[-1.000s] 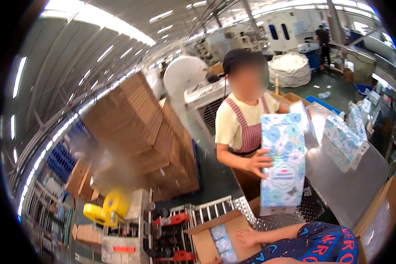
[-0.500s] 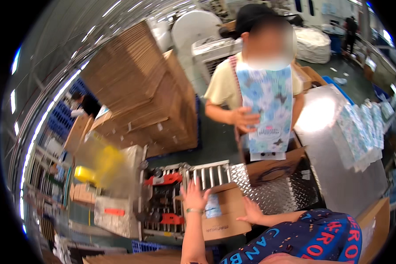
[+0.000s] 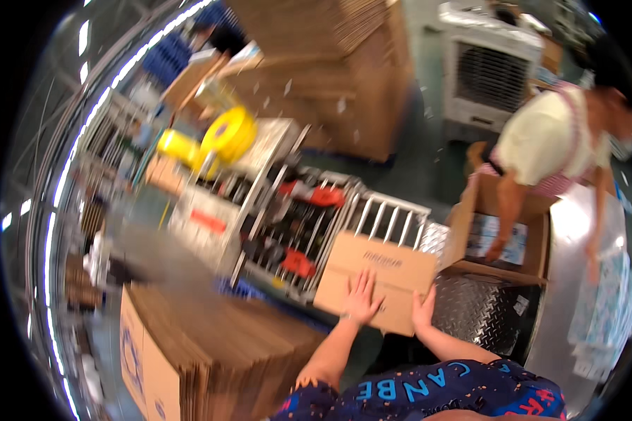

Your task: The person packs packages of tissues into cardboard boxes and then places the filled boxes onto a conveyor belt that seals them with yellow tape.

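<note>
A brown cardboard box (image 3: 393,258) with its top flaps folded down sits at the near end of the roller conveyor. Flat on its top, near the close edge, lies my left hand (image 3: 362,300) with the fingers stretched out. My right hand (image 3: 423,311) rests against the box's right side, fingers extended and thumb apart. Neither hand is wrapped round anything. The box's contents are hidden under the flaps.
A co-worker (image 3: 548,140) leans over an open carton (image 3: 463,217) holding blue patterned packs. Bare rollers (image 3: 393,217) and a tape machine with yellow tape rolls (image 3: 230,133) lie left. Flattened cartons (image 3: 225,344) stand near left; a metal table (image 3: 569,231) is at right.
The box's flaps now cover the blue pack that showed in it, and my left hand lies on them. The co-worker has lowered an arm into the carton. My view has swung round.
</note>
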{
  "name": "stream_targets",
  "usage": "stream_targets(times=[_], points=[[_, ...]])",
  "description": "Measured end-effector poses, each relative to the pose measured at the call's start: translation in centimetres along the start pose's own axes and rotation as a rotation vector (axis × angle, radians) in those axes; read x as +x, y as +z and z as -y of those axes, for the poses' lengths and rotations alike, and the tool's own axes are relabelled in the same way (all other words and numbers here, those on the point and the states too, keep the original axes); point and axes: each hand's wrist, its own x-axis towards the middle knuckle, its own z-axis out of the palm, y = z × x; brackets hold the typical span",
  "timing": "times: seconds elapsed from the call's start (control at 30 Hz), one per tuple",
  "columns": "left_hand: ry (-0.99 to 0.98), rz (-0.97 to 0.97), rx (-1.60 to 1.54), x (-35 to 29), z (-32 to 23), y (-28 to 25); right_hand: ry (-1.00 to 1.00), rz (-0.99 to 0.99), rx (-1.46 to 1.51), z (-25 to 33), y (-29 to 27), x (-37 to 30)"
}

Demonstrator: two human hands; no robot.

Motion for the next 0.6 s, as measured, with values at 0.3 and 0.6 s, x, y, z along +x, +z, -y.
stream_targets(times=[0.3, 0.6], points=[[0.091, -0.007, 0.042, 8.2, 13.0, -1.5, 0.21, -0.023, 0.127, 3.5, 12.9, 4.8], [0.008, -0.109, 0.046, 12.2, 25.4, -3.4, 0.071, 0.02, -0.041, 7.3, 27.0, 8.8]])
